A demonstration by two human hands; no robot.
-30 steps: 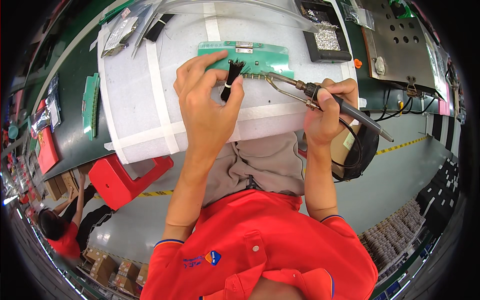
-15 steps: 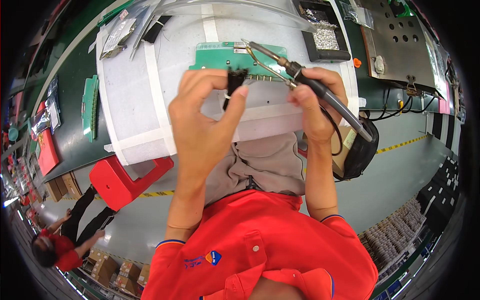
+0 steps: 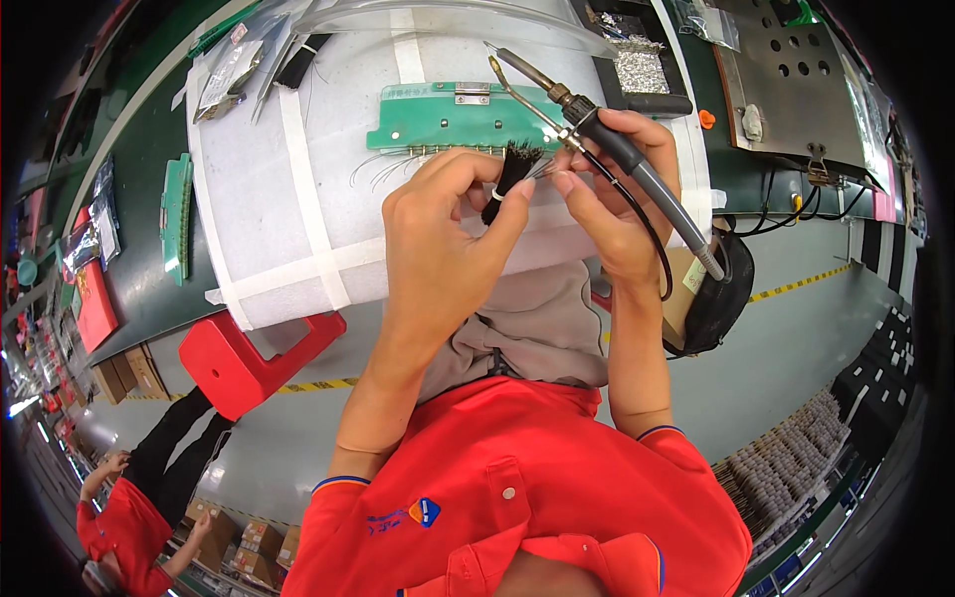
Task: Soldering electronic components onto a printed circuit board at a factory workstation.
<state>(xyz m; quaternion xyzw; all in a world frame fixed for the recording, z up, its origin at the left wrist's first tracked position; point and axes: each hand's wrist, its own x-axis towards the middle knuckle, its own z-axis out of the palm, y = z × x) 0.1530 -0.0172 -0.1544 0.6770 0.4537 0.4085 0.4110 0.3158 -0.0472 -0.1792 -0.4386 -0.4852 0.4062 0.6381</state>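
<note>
My left hand (image 3: pixel 433 234) pinches a bundle of thin black wires (image 3: pixel 515 169) bound with a white tie. Pale wire ends fan out from the bundle toward the fingertips of my right hand (image 3: pixel 627 214), which seem to touch them. That hand also grips a soldering iron (image 3: pixel 629 149) with a thin metal feed tube along it; its tip points up and left, clear of the wires. Just beyond my hands lies a flat green fixture (image 3: pixel 413 109) with a metal hinge and a row of small metal pins along its near edge. Several thin dark wires stick out at its left end.
A black tray (image 3: pixel 679 102) of small shiny metal parts stands at the far right. Another black bundle (image 3: pixel 300 62) and plastic bags (image 3: pixel 234 75) lie far left. A similar green piece (image 3: pixel 177 219) rests on the side bench. Below are a red stool (image 3: pixel 224 368) and a person (image 3: pixel 129 522).
My left hand has moved right with the wire bundle, now tilted, toward my right fingertips. The soldering iron has risen slightly. Thin wires at the fixture's left end have come into view.
</note>
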